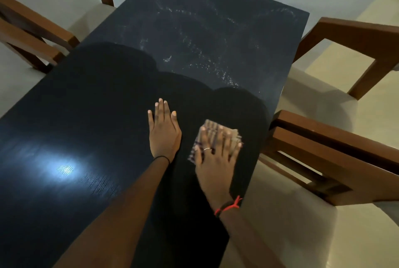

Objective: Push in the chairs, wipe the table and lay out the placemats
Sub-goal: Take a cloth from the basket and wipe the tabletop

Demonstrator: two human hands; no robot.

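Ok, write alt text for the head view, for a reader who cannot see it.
A person's right hand presses a folded checked cloth flat on a dark table, with the left hand flat beside it. Pale smears mark the table's far end; wooden chairs stand along both sides.

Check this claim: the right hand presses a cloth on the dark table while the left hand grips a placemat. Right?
No: the head view shows the left hand resting flat on the table, holding nothing. The right hand does press the cloth.
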